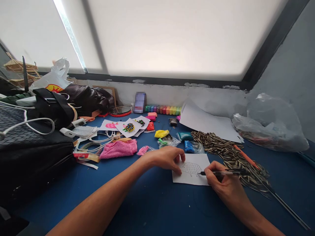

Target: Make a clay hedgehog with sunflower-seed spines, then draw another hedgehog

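Note:
A small white sheet of paper [178, 178] lies on the blue table, bearing an ink drawing of a four-legged animal [193, 168] with its body full of small marks. My right hand [225, 183] grips a black pen [221, 172], its tip at the animal's legs. At the paper's left side rests my left hand [169, 159], thumb and bent fingers apart, touching the sheet and covering its upper left part. Just beyond the paper are a blue clay packet [189, 146] and a teal one [185, 136]. Striped sunflower seeds [221, 147] are heaped right of them.
An orange stick [246, 156] and a long dark rod [285, 205] lie by the seeds. Large white sheets [209, 119] and a plastic bag [270, 124] stand behind. Leftward are a pink cloth [119, 149], decorated cards [129, 128], cables [97, 141] and a black bag [36, 157].

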Action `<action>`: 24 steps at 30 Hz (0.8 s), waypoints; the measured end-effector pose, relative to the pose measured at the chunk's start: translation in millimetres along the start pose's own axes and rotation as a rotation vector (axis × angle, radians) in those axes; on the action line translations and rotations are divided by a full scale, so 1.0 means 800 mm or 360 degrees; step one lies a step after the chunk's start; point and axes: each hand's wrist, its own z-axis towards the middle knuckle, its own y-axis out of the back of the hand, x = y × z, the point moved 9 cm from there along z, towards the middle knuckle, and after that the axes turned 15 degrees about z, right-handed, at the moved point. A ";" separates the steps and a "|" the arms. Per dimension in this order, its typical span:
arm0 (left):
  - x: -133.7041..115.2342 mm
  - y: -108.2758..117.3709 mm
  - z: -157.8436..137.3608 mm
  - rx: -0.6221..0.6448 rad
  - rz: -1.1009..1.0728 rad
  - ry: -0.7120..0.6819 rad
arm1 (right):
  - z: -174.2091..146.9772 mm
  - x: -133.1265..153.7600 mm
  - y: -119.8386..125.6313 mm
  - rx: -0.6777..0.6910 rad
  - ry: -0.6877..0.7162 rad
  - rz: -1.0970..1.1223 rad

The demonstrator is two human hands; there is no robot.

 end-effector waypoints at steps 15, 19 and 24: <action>-0.001 -0.001 0.000 0.0012 -0.0013 -0.0005 | -0.001 0.000 0.011 -0.0066 0.0027 -0.0081; 0.002 0.001 -0.001 0.0011 -0.0041 -0.0024 | 0.002 0.004 0.014 -0.0076 0.0100 -0.0156; 0.003 0.007 0.001 -0.0086 -0.0180 -0.0087 | 0.006 0.015 0.031 -0.0080 0.0367 -0.0400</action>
